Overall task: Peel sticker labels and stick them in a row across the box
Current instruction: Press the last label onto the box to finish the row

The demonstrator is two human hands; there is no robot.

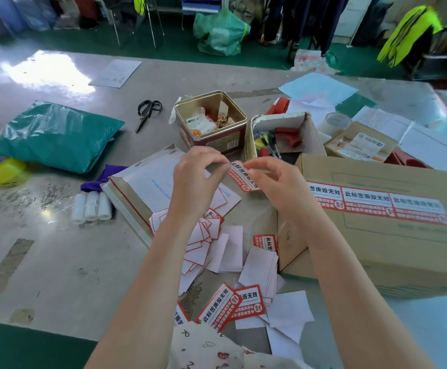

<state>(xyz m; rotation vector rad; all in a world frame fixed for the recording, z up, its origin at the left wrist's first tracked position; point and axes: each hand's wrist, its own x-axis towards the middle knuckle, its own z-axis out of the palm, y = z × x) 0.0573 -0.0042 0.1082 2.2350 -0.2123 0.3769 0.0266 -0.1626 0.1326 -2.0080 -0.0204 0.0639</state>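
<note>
Both forearms reached up from the bottom of the frame and met near the middle, wrists bent, fingers curled inward. The left hand (194,177) and the right hand (275,182) each pinched the top edge of one red and white sticker (243,178) between thumb and fingertips, so it hung tilted between them, just above the table (57,262). Its white band carried dark characters, 此标签撕毁无效, over smaller white lines on red that were too fine to read, with a round seal mark at the corner. To the right lay the cardboard box (392,249), and across its top ran a row of three stuck stickers (376,202) with the same heading, the far one blurred. The held sticker sat just left of the box's near corner, not touching it. Below the hands, in the lower middle, lay loose stickers (233,304) and blank white backing slips (217,243).
</note>
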